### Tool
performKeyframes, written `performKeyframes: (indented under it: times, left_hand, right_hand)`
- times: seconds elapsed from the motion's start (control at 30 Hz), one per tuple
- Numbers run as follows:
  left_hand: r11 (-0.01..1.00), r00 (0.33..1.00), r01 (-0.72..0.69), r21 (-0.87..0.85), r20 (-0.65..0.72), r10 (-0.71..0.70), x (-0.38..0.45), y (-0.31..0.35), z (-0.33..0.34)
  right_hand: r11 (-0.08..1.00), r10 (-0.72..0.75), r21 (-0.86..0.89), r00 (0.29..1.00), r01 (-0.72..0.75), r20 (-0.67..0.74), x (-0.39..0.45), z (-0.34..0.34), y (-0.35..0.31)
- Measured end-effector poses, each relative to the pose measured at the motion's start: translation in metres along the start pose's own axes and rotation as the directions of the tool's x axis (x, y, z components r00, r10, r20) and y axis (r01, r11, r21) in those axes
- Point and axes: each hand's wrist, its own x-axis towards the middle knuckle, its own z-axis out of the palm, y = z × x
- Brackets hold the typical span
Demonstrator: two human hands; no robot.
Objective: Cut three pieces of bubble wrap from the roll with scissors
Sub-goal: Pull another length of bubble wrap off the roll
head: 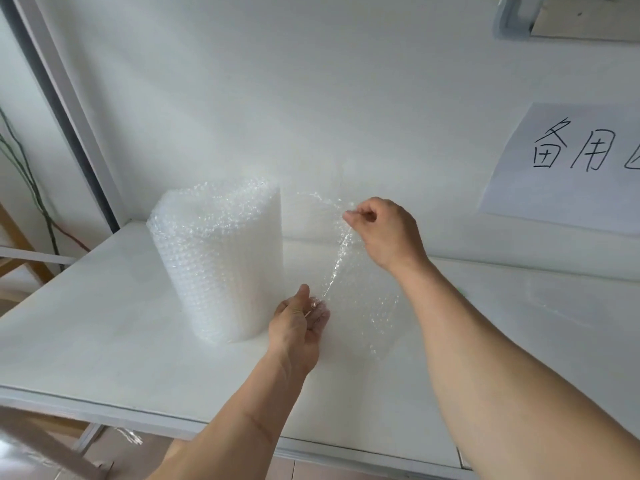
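Wide white wall (311, 81) fills the back, flat and matt, and below it a smooth white counter (104, 323) with a pale squared edge running across the front. On the counter stands the bubble wrap roll (218, 261), upright, a fat cylinder of clear plastic, its whole surface pebbled with small round blisters that catch the light, the top rim a little ragged. From its right side a loose sheet of bubble wrap (363, 306) comes off, thin and see-through, curving round behind and draping down to the counter, its free edge puckered into a shiny crease. Up on the wall at the right, a white paper sign (571, 168), rectangular, with black handwritten characters, its right side cut off by the frame. Top right corner, a grey rounded plastic fitting (512, 19), only partly in view. At the far left a grey metal upright (69, 116) slants down, and thin dark cables (31, 188) trail behind it. Now the hands: the right hand (384, 230) is raised, fingers curled, pinching the sheet's upper edge between thumb and fingertips. The left hand (301, 320) sits lower, just beside the roll's base, thumb up, gripping the lower end of that same creased edge, so the plastic stretches taut between the two
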Motion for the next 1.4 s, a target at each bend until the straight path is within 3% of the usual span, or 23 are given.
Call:
performKeyframes:
  times: [0.17,0.47,0.6,0.7,0.87,1.0,1.17,1.27,1.4]
  left_hand:
    - [0.998,0.999,-0.019,-0.053,0.044,0.022,0.0,0.003,-0.007]
    - [0.968,0.939,0.161,-0.192,0.332,-0.09,-0.011,0.007,-0.021]
    - [0.987,0.884,0.16,-0.028,0.449,-0.13,-0.02,0.002,-0.022]
    - [0.989,0.889,0.061,0.138,0.442,-0.116,-0.026,-0.001,-0.015]
    - [0.986,0.908,0.088,0.141,0.397,-0.138,-0.019,-0.002,-0.011]
    - [0.973,0.904,0.04,0.229,0.407,-0.133,-0.022,-0.004,-0.01]
    - [0.969,0.903,0.119,0.217,0.382,-0.196,-0.021,0.001,-0.007]
    - [0.954,0.942,0.005,0.301,0.319,-0.106,-0.024,-0.005,-0.002]
    - [0.973,0.977,-0.084,0.216,0.21,0.037,-0.026,-0.012,0.001]
  right_hand:
    - [0.985,0.133,0.112,0.99,-0.128,-0.038,0.006,-0.001,0.016]
    - [0.957,0.285,-0.065,0.959,-0.283,0.013,0.009,0.013,0.037]
    - [0.956,0.288,-0.059,0.957,-0.289,-0.016,0.008,0.015,0.038]
    - [0.956,0.277,-0.093,0.96,-0.28,-0.037,0.004,0.013,0.039]
    - [0.961,0.16,-0.228,0.987,-0.156,-0.001,0.004,0.008,0.029]
    - [0.994,0.073,-0.092,0.994,-0.066,0.08,0.009,0.006,0.02]
    - [0.998,0.058,0.035,0.998,-0.059,0.033,0.01,0.008,0.024]
    - [0.996,0.06,0.064,0.998,-0.058,-0.022,0.014,0.01,0.026]
    - [0.995,0.074,0.069,0.997,-0.074,0.005,0.019,0.013,0.03]
